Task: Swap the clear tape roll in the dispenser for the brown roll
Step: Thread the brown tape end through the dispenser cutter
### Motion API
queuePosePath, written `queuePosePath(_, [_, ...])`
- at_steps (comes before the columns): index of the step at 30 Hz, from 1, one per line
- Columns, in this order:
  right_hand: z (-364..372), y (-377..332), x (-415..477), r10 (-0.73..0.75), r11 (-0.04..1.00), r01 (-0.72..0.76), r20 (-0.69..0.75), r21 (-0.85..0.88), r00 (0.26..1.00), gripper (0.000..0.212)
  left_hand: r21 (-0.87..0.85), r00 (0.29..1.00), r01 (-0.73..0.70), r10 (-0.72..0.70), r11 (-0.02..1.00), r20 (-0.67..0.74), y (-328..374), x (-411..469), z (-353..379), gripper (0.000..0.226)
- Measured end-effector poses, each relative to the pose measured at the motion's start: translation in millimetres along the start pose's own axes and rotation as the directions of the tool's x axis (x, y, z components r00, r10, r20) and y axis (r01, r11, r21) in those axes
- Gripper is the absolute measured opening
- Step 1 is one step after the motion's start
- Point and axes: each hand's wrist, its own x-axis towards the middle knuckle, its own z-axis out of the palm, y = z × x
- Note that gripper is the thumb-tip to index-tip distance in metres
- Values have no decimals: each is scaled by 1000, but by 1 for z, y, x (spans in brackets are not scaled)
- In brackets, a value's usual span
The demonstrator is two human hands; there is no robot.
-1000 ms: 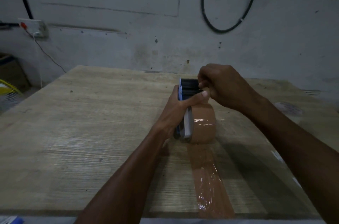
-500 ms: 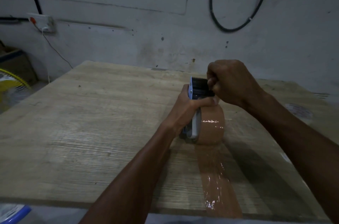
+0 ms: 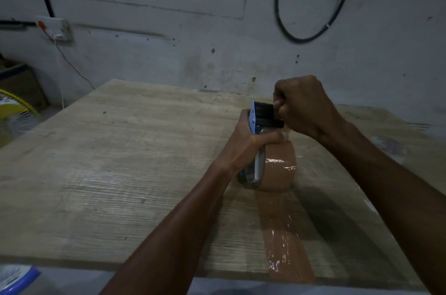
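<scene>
- Blue-and-white handheld tape dispenser point(image 3: 256, 145) standing upright on the pale wood-grain table point(image 3: 120, 162), brown roll of packing tape point(image 3: 280, 169) already seated on its right side.
- Left hand point(image 3: 251, 140) wrapped around the dispenser body, fingers closed on it, thumb laid across above the brown roll.
- Right hand point(image 3: 304, 106) bunched into a fist just right of the dispenser's black toothed head point(image 3: 265, 113), fingers curled tight; apparently pinching the tape end there, though not certain.
- Since a second ago: dispenser and both hands in nearly the same pose, only the view drifted; right fist worked slightly at the head.
- Judged meaning: swap mostly done, threading of the brown tape through the head seemingly in progress.
- Strip of brown tape point(image 3: 282, 241) stuck flat to the table, running from below the dispenser toward the near edge.
- Clear roll: possibly the faint round shape point(image 3: 388, 145) on the table well right of the dispenser, too dim to confirm.
- Tape end, roller path and right fingertips hidden behind the fist; dispenser handle covered by the left palm.
</scene>
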Motion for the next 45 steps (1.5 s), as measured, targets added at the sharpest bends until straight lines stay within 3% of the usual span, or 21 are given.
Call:
queuePosePath(4, [-2, -9, 2, -67, 998, 68, -24, 6, 997, 9, 11, 999, -35, 35, 999, -23, 0, 1, 0, 85])
queuePosePath(8, [3, -2, 3, -13, 997, 16, -55, 69, 998, 10, 1, 1000, -20, 20, 1000, -12, 0, -1, 0, 94])
queuePosePath(14, [-8, -4, 4, -40, 993, 43, -26, 113, 999, 16, -50, 1000, -8, 8, 999, -4, 2, -1, -1, 74])
queuePosePath(16, [-5, -2, 2, -9, 992, 8, 11, 126, 1000, 23, -52, 1000, 24, -24, 998, -1, 1, 0, 0, 71])
queuePosePath(21, [8, 1, -4, 86, 988, -91, 44, 127, 995, 14, -109, 997, 80, -80, 991, 6, -1, 3, 0, 68])
queuePosePath(24, [13, -4, -5, 92, 989, -90, -16, 117, 996, 22, -171, 994, 106, -108, 979, 3, 0, 4, -2, 66])
queuePosePath(30, [19, -15, -8, 173, 974, -146, -155, 174, 973, 18, -223, 990, 139, -137, 965, 23, -1, 4, -8, 31])
queuePosePath(35, [27, -9, -11, 199, 971, -167, -183, 172, 963, 16, -167, 984, 174, -177, 971, -5, 2, 2, -4, 65])
queuePosePath(41, [26, 0, -6, 241, 959, -219, -108, 179, 965, 11, -166, 984, 176, -173, 970, 33, 11, -1, -1, 71])
queuePosePath(45, [24, 3, -4, 278, 942, -252, -91, 221, 956, 8, -24, 984, 149, -145, 989, 102, 16, -1, 4, 88])
